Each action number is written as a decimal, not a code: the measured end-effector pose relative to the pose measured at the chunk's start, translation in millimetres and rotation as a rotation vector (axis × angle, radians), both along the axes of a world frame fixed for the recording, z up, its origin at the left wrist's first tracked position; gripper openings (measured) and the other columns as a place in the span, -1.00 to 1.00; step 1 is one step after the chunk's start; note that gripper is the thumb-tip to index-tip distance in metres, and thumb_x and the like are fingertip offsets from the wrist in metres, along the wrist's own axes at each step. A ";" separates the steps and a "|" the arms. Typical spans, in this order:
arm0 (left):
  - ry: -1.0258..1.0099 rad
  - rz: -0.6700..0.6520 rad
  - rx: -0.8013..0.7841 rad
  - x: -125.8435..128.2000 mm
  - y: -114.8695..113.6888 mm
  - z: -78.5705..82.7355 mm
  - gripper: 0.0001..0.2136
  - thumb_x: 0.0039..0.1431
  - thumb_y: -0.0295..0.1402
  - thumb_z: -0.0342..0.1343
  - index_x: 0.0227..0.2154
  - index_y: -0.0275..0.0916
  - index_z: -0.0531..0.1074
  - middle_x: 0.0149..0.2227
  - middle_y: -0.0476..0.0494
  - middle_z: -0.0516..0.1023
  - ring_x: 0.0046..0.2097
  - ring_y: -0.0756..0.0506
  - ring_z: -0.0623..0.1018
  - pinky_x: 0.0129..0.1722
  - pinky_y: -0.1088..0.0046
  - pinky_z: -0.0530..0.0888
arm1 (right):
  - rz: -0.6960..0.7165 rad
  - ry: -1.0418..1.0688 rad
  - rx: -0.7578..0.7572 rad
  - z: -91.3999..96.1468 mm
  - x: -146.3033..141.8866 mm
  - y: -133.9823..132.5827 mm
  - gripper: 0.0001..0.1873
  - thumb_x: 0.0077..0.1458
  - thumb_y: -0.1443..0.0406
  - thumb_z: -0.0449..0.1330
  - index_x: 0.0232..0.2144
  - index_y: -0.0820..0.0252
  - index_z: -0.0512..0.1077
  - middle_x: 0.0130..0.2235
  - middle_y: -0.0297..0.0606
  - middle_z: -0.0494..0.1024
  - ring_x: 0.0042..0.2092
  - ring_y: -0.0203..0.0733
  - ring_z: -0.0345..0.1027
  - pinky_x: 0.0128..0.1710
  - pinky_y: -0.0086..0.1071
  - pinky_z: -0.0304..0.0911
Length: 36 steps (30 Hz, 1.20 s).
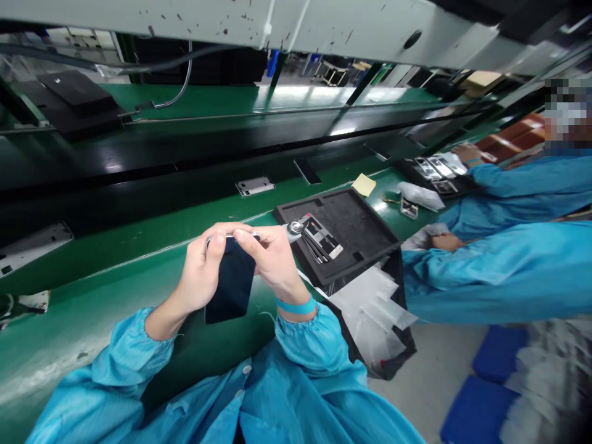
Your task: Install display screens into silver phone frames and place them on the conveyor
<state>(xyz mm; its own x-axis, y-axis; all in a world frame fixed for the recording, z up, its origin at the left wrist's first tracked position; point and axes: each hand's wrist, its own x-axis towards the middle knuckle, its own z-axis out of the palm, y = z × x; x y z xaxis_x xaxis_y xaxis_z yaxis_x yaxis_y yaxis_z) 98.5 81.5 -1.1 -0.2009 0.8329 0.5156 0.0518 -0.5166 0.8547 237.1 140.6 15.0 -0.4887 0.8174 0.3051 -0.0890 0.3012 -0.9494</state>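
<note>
Both my hands hold a dark phone (232, 285) upright over the green bench (92, 296). My left hand (203, 271) wraps its left edge, thumb on the top corner. My right hand (272, 259) grips the top right, fingers pinched along the upper edge, with a blue wrist strap below it. The glossy screen faces me. Just right of my hands lies a black foam tray (356, 228) with several thin phone parts (321, 240) stacked at its near left corner.
A black conveyor belt (185, 166) runs behind, carrying a white phone frame (255, 185) and another at the left edge (32, 243). A co-worker in a blue coat (499, 265) works at the right. Clear plastic bags (374, 314) hang off the bench edge. A yellow note (364, 184) lies nearby.
</note>
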 end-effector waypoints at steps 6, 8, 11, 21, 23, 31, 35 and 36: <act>-0.056 -0.131 -0.117 -6.5 3.3 2.4 -0.58 0.44 0.02 0.27 0.03 -0.25 0.67 0.08 -0.29 0.74 0.05 -0.22 0.74 0.06 0.34 0.63 | 0.101 0.066 -0.209 -18.4 -2.9 5.9 -0.13 0.27 -0.43 0.14 -0.67 0.10 0.19 -0.72 -0.45 0.17 -0.67 -0.38 0.03 -0.67 -0.43 -0.06; -0.121 -0.160 -0.207 -8.4 3.0 4.1 -0.56 0.36 0.02 0.35 0.05 -0.24 0.65 0.07 -0.28 0.73 0.05 -0.24 0.73 0.02 0.32 0.64 | 0.090 0.072 -0.244 -26.3 -1.9 7.9 -0.14 0.30 -0.42 0.13 -0.67 0.09 0.20 -0.74 -0.47 0.14 -0.69 -0.38 0.02 -0.68 -0.45 -0.03; -0.304 -0.118 -0.290 -14.5 5.9 7.6 -0.56 0.26 -0.01 0.44 0.01 -0.22 0.62 -0.01 -0.23 0.74 -0.06 -0.21 0.75 -0.13 0.36 0.67 | 0.074 0.097 -0.254 -37.3 -0.7 6.6 -0.18 0.29 -0.44 0.11 -0.52 0.13 0.39 -0.61 -0.42 0.32 -0.58 -0.32 0.20 -0.56 -0.45 0.21; -0.724 0.097 -0.273 -41.7 14.7 23.7 -0.51 0.40 -0.15 0.24 0.30 -0.13 0.36 -0.26 -0.09 0.74 -0.33 -0.13 0.75 -0.32 0.37 0.71 | 0.569 -0.064 -0.233 -62.1 10.4 -24.3 -0.22 0.49 -0.30 -0.03 -0.46 0.15 0.46 -0.50 -0.27 0.50 -0.49 -0.23 0.32 -0.44 -0.31 0.29; -0.738 0.104 -0.289 -40.1 14.1 24.3 -0.51 0.40 -0.14 0.24 0.30 -0.12 0.36 -0.26 -0.09 0.73 -0.34 -0.13 0.75 -0.31 0.37 0.70 | 0.586 -0.059 -0.226 -60.6 10.4 -23.4 -0.24 0.49 -0.28 -0.01 -0.48 0.14 0.42 -0.55 -0.31 0.45 -0.51 -0.24 0.29 -0.45 -0.32 0.27; -0.782 0.222 -0.237 -34.0 10.1 25.4 -0.54 0.39 -0.09 0.26 0.25 -0.08 0.37 -0.23 -0.09 0.71 -0.29 -0.14 0.74 -0.27 0.38 0.69 | 0.586 0.090 -0.258 -70.7 -6.3 -26.4 -0.23 0.40 -0.26 0.18 -0.64 0.06 0.19 -0.68 -0.45 0.21 -0.65 -0.32 0.19 -0.60 -0.38 0.16; -0.802 0.246 -0.168 -33.6 10.2 25.2 -0.68 0.51 -0.11 0.13 0.19 -0.06 0.36 -0.26 -0.05 0.71 -0.30 -0.12 0.72 -0.26 0.34 0.69 | 0.572 0.023 -0.232 -77.9 -12.4 -27.6 -0.17 0.42 -0.26 0.14 -0.72 0.09 0.22 -0.69 -0.35 0.28 -0.63 -0.30 0.23 -0.59 -0.38 0.16; -0.799 0.233 -0.173 -33.8 10.3 24.8 -0.70 0.51 -0.09 0.12 0.17 -0.05 0.36 -0.26 -0.04 0.71 -0.29 -0.12 0.72 -0.24 0.33 0.69 | 0.555 -0.004 -0.232 -77.7 -13.1 -27.8 -0.15 0.42 -0.28 0.11 -0.73 0.08 0.22 -0.70 -0.33 0.29 -0.63 -0.30 0.23 -0.59 -0.37 0.16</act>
<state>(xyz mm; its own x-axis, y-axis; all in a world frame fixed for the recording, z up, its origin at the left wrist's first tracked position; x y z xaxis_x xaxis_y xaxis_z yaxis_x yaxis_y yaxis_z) 64.7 91.8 23.7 -0.6269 0.7790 0.0153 -0.5117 -0.4264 0.7459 224.0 112.8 -62.7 -0.8621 0.4852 0.1461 -0.1696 -0.0046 -0.9855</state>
